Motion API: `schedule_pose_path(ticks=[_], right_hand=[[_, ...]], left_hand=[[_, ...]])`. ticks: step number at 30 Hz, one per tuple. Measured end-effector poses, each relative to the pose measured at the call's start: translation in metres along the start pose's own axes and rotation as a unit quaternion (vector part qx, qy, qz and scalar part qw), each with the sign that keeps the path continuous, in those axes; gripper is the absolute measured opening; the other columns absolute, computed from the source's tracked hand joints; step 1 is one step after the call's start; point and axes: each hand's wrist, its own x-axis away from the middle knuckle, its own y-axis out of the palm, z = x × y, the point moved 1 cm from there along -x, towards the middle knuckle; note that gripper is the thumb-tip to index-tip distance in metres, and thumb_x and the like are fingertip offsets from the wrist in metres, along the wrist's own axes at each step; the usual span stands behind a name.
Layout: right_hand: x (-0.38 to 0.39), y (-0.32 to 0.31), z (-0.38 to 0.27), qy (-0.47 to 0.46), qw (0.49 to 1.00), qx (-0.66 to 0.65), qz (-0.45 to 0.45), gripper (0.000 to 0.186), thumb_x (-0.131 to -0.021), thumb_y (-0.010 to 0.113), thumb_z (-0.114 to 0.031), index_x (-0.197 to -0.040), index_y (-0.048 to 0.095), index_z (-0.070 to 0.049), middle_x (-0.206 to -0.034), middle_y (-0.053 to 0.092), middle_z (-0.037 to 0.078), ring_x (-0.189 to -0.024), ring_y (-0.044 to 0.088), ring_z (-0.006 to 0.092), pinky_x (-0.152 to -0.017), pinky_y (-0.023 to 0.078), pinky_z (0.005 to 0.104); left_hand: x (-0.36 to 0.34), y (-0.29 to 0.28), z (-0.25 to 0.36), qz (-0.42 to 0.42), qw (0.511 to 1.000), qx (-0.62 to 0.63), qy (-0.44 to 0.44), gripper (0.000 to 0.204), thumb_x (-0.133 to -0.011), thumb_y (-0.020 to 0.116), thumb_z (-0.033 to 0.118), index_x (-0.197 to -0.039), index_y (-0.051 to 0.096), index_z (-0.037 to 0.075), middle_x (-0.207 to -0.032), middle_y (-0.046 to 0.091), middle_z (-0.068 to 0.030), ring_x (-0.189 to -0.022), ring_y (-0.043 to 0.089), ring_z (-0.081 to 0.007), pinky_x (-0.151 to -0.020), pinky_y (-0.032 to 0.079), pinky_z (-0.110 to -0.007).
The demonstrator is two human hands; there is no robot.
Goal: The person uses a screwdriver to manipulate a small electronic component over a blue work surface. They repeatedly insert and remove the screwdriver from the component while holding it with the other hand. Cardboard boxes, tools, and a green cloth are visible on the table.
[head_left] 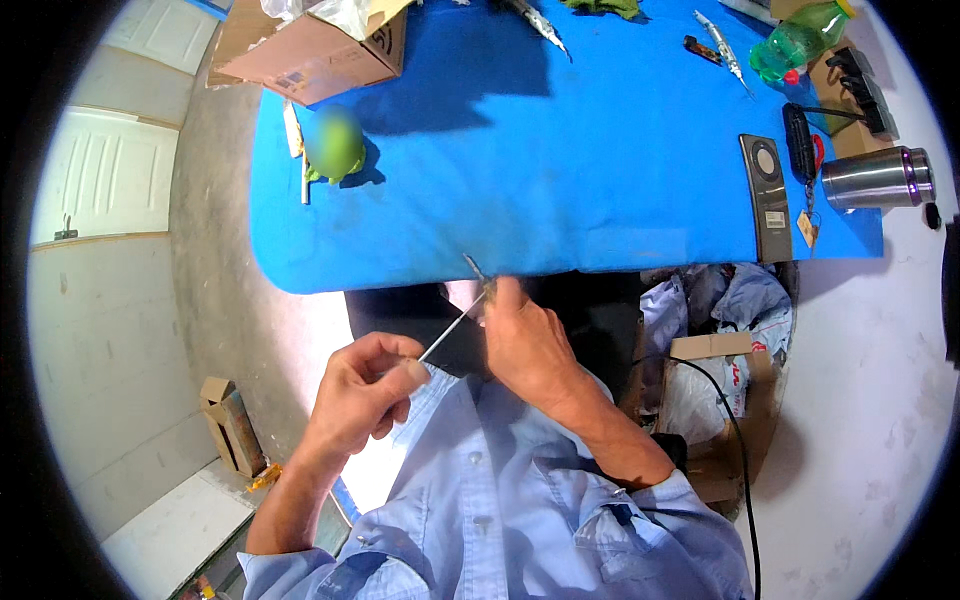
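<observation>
My left hand (366,392) is in front of my shirt, its thumb and fingers closed on the near end of a thin pale rod (452,331). The rod slants up and right to my right hand (530,338). That hand is curled with its back upward, its fingers closed at the rod's far end, just in front of the table's near edge. Past its fingertips pokes a small, slim dark-metallic tip (473,265). Whether this tip belongs to the rod or to a separate piece is hidden by the fingers.
On the blue-covered table (560,170) stand a cardboard box (310,65) and a blurred green round thing (335,145). To the right are a grey flat device (767,200), a steel flask (875,179) and a green bottle (800,42). A black cable (738,440) hangs by my right arm.
</observation>
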Motion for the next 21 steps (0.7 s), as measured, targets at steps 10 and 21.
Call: schedule_pose_path(ticks=[10,21], right_hand=[[0.003,0.007,0.002,-0.005,0.999,-0.044,0.031,0.029,-0.098,0.053,-0.010,-0.121,0.042,0.004,-0.087,0.066,0.035,-0.080,0.063,0.0564,-0.071,0.050,0.0632],[0.002,-0.005,0.000,0.004,0.990,-0.142,0.014,0.026,-0.100,0.052,-0.012,-0.120,0.050,0.004,-0.089,0.066,0.032,-0.085,0.063,0.0539,-0.071,0.049,0.0586]], left_hand=[[0.012,0.003,-0.008,0.063,0.851,-0.390,0.345,0.021,-0.084,0.072,-0.004,-0.102,0.064,-0.001,-0.090,0.067,-0.0118,-0.075,0.070,-0.0214,-0.062,0.056,-0.030],[0.024,0.013,-0.004,0.115,0.716,-0.540,0.426,0.031,-0.081,0.076,-0.002,-0.109,0.064,0.002,-0.108,0.069,-0.0132,-0.081,0.072,-0.0268,-0.063,0.059,-0.037]])
